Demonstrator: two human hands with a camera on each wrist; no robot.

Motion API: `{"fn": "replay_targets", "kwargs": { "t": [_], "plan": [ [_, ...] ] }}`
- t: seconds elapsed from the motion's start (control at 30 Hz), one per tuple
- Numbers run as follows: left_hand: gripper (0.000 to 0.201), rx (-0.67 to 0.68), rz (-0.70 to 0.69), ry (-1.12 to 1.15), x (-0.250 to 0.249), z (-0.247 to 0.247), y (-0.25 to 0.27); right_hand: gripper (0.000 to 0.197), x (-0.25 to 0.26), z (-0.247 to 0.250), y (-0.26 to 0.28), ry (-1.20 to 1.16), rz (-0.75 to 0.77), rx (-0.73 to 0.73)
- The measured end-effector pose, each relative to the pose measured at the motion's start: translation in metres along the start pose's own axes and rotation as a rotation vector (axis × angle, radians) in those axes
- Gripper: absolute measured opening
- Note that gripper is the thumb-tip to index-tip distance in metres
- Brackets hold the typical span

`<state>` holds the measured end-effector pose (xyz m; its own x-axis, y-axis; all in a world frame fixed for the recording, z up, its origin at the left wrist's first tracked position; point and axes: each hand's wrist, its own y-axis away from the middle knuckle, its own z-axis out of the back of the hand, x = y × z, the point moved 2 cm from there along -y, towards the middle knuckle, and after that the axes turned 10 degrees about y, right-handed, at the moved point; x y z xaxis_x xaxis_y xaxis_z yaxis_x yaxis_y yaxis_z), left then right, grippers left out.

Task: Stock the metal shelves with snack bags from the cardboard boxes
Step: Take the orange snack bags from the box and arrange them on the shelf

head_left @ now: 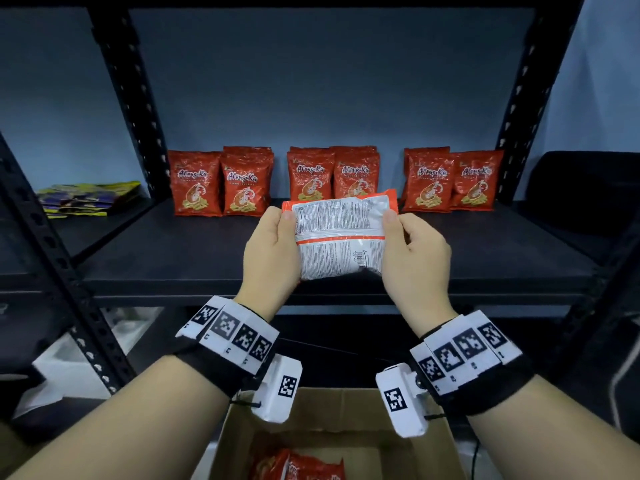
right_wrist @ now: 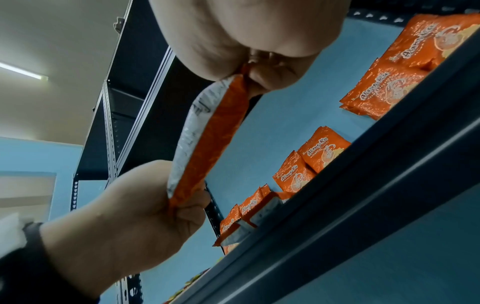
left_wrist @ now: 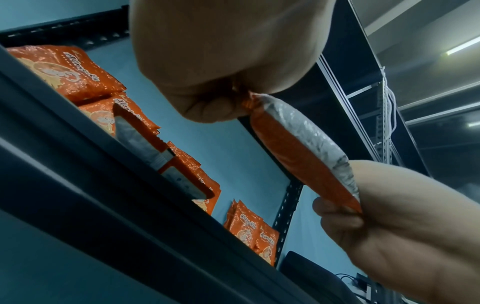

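Both hands hold one red snack bag (head_left: 341,233) above the front of the black metal shelf (head_left: 194,258), its white printed back facing me. My left hand (head_left: 272,247) grips its left edge and my right hand (head_left: 414,251) grips its right edge. In the left wrist view the bag (left_wrist: 298,148) hangs between my left hand (left_wrist: 207,98) and my right hand (left_wrist: 363,216); in the right wrist view the bag (right_wrist: 205,139) is seen edge-on. Several red snack bags (head_left: 249,181) stand upright along the back of the shelf. An open cardboard box (head_left: 239,434) sits below with more red bags (head_left: 301,465).
A flat stack of yellow and purple bags (head_left: 86,199) lies on the neighbouring shelf at left. Black perforated uprights (head_left: 135,98) frame the bay on both sides. A dark object (head_left: 581,188) sits at the right end. The shelf's front half is bare.
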<state>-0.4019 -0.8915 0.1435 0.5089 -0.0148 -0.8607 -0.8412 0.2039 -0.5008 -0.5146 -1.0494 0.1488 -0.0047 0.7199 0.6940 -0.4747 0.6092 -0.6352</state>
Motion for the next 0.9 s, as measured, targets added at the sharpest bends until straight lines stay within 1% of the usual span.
{"fn": "replay_targets", "kwargs": {
  "t": [0.13,0.27,0.47,0.63,0.73,0.83,0.9],
  "plan": [
    [0.038,0.003,-0.06,-0.048,-0.009,0.008,0.003,0.054,0.003,0.002,0.002,0.005,0.011,-0.004],
    [0.037,0.032,-0.118,-0.08,-0.017,0.016,0.005,0.056,0.001,0.002,0.0,-0.002,-0.038,0.068],
    [0.038,0.047,-0.047,-0.02,-0.016,0.018,0.0,0.055,0.003,0.001,0.003,-0.074,-0.022,0.067],
    [0.04,0.06,-0.073,0.004,-0.017,0.02,0.002,0.055,0.001,0.001,0.005,-0.067,-0.018,0.078],
    [0.039,0.065,-0.089,-0.02,-0.019,0.017,0.007,0.057,-0.008,-0.002,0.003,-0.074,-0.069,0.086],
    [0.041,0.093,-0.044,-0.049,-0.016,0.014,0.006,0.058,-0.019,-0.002,-0.01,-0.081,-0.139,0.182],
    [0.042,0.137,-0.004,0.004,-0.019,0.015,0.002,0.052,-0.021,0.003,-0.019,-0.06,-0.171,0.213]
  ]
}}
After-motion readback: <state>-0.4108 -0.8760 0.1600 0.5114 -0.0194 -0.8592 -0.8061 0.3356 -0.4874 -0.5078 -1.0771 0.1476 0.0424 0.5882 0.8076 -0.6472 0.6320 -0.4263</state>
